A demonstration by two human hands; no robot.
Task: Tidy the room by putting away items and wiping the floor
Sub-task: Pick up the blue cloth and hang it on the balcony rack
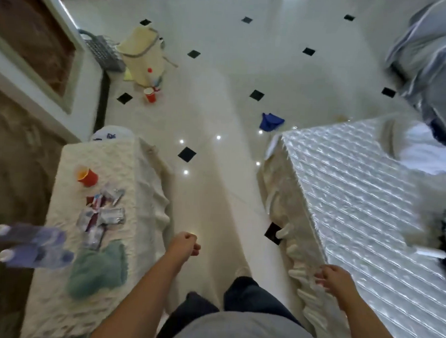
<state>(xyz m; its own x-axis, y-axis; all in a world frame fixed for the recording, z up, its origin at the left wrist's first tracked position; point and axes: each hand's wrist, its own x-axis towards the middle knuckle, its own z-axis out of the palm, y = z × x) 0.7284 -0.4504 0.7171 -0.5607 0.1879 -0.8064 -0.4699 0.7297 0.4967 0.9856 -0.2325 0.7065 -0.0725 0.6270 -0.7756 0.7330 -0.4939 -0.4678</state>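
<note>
I stand on a glossy white floor (215,199) between a cloth-covered bench on the left and a quilted bed on the right. My left hand (185,244) hangs over the floor, fingers curled into a loose fist with nothing in it. My right hand (332,278) hovers by the bed's frilled edge, fingers curled, holding nothing. A blue cloth (270,121) lies crumpled on the floor ahead, near the bed's corner. On the bench (110,153) sit a red cup (87,176), several wrappers (100,214), a green cloth (100,270) and two plastic bottles (34,245).
A cream pedal bin (142,55) stands far left by the wall, with a red cup (149,94) and a spray bottle (154,77) on the floor in front of it. A grey basket (102,48) leans beside it. The bed (368,200) fills the right side.
</note>
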